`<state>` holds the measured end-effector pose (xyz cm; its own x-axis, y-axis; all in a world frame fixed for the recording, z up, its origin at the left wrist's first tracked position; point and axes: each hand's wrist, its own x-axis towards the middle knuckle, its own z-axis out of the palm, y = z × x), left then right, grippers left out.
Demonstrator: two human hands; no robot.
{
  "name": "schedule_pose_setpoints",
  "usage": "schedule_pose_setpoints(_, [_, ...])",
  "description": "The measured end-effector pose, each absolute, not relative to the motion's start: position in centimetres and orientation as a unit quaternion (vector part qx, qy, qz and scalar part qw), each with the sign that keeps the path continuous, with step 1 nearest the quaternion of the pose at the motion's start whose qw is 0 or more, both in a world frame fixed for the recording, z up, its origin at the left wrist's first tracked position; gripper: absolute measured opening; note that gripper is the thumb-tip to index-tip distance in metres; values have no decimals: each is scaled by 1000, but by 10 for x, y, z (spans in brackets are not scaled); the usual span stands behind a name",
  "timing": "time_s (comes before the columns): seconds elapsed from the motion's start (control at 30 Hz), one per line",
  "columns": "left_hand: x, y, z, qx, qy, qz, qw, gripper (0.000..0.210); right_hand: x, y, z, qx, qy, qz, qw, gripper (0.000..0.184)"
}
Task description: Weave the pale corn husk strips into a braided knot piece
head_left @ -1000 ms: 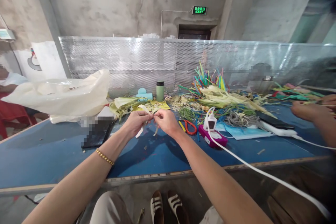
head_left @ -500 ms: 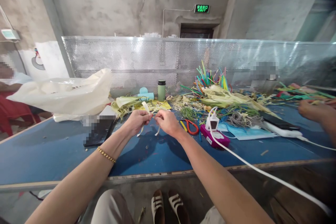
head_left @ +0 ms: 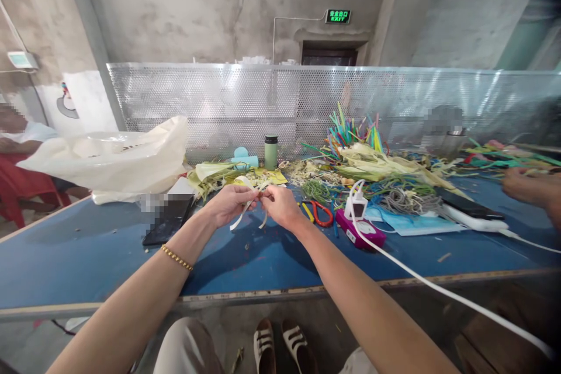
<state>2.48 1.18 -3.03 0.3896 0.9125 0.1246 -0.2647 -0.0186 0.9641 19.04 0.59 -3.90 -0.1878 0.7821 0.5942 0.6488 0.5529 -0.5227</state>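
My left hand [head_left: 231,204] pinches a pale, narrow strip [head_left: 237,223], which looks like corn husk; one end curls up above the fingers and another hangs below. Touching it at the fingertips, my right hand [head_left: 279,204] is closed too, and a pale strip end [head_left: 263,222] dangles beneath its fingers. Whether both ends belong to one strip I cannot tell, since the fingers hide the middle. Both hands are held over the blue table [head_left: 245,272]. Behind them lies a heap of husks [head_left: 208,174], with a green flask [head_left: 270,153] farther back.
Red-handled scissors [head_left: 323,214], a purple box [head_left: 360,231] with a white charger [head_left: 355,208], and a blue mask [head_left: 407,221] lie to the right. A white cable [head_left: 432,283] crosses the table edge. A plastic bag [head_left: 114,155] stands left. Another person's hand [head_left: 526,187] is at far right.
My hands have come together, so the fingertips now meet. The pale strip's upper end has tipped over into a lower curve. The view has shifted very slightly.
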Motion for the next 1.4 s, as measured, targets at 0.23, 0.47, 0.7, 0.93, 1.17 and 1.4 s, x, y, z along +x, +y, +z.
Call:
schedule_pose_setpoints(0.23, [26, 18, -37, 533, 328, 560, 542, 23, 190, 3, -39, -500, -735, -39, 456, 7])
schedule_pose_setpoints(0.47, [34, 16, -40, 472, 345, 581, 567, 31, 180, -2, -37, -470, -773, 115, 412, 30])
schedule_pose_setpoints(0.7, [41, 12, -38, 447, 311, 579, 607, 30, 174, 0, -42, -464, -699, 269, 474, 29])
schedule_pose_setpoints(0.93, [40, 13, -35, 445, 296, 599, 597, 30, 170, -2, -44, -431, -635, 397, 503, 15])
schedule_pose_setpoints(1.17, [32, 19, -36, 508, 341, 607, 506, 30, 173, -7, -38, -462, -634, 378, 492, 5])
schedule_pose_setpoints(1.4, [33, 14, -33, 531, 314, 602, 507, 29, 173, -9, -38, -344, -590, 536, 496, 18])
